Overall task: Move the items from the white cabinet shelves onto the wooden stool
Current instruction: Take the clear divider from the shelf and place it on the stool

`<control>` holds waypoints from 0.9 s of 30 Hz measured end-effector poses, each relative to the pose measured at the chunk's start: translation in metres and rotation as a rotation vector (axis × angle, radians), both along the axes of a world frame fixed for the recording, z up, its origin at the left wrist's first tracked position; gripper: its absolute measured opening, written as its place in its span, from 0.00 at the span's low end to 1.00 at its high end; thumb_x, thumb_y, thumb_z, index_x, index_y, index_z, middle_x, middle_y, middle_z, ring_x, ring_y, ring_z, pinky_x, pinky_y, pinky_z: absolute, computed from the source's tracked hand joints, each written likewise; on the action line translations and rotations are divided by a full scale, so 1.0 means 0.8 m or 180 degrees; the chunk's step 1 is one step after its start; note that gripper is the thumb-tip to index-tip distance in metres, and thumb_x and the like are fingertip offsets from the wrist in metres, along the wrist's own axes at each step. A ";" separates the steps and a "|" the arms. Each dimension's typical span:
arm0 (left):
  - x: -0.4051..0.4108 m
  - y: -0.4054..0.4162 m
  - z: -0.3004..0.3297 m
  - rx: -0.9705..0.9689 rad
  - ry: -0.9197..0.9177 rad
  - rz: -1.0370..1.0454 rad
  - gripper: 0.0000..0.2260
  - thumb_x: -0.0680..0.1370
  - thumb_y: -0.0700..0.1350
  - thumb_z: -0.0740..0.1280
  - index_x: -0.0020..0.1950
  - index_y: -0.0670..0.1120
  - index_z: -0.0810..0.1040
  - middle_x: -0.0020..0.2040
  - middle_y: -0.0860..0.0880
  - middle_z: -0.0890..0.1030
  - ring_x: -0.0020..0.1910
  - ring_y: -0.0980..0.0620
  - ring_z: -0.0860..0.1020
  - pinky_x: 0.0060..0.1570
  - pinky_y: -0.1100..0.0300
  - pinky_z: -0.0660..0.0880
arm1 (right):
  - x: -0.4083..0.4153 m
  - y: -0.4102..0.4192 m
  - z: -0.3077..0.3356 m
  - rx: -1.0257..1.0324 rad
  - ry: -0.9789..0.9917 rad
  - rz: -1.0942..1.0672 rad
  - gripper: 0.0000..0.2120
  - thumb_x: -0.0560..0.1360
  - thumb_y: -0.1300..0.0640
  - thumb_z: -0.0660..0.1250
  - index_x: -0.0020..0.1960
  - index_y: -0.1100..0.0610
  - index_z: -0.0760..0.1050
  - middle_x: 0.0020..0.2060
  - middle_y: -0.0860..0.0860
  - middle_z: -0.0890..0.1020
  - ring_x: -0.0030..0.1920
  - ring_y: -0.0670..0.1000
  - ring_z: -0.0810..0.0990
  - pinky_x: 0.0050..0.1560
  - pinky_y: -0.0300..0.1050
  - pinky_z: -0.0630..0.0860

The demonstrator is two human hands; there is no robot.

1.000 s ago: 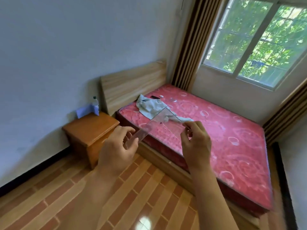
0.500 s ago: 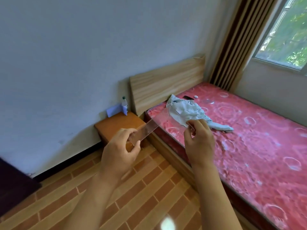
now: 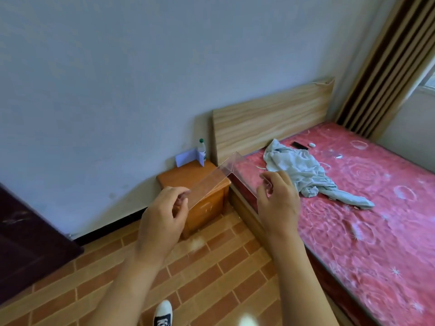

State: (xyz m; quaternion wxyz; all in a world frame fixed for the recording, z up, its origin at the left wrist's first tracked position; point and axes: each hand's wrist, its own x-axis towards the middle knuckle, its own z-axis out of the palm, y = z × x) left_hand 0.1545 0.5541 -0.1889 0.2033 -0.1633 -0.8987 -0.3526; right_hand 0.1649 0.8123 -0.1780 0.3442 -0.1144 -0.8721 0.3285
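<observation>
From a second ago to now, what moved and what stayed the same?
The view swung left: the window slid out of sight, and a dark cabinet and a shoe came into view. The wooden stool now sits nearer the middle. Both the left hand and the right hand still pinch the clear plastic piece at its ends. The grey cloth stayed on the bed.

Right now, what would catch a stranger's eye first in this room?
Two bare hands, left hand and right hand, holding a clear plastic piece up in mid-frame. Behind it stands a small wooden stool against the wall. To the right, a pale cloth lies crumpled on the red mattress.
</observation>
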 end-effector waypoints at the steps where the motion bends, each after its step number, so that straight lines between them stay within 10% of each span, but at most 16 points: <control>1: -0.013 -0.007 -0.003 0.0016 0.0031 0.0027 0.08 0.83 0.43 0.67 0.61 0.49 0.81 0.52 0.57 0.82 0.48 0.71 0.76 0.47 0.77 0.72 | -0.014 -0.006 0.000 0.0010 0.0002 0.0012 0.09 0.78 0.63 0.70 0.57 0.55 0.82 0.48 0.45 0.80 0.43 0.47 0.78 0.42 0.44 0.73; 27: -0.410 -0.233 -0.040 0.0308 -0.0136 -0.0168 0.06 0.83 0.42 0.68 0.58 0.47 0.82 0.50 0.54 0.81 0.45 0.58 0.80 0.44 0.70 0.77 | -0.389 -0.221 -0.010 0.0261 -0.0183 0.0093 0.07 0.80 0.62 0.71 0.57 0.55 0.82 0.49 0.43 0.79 0.43 0.45 0.78 0.43 0.48 0.79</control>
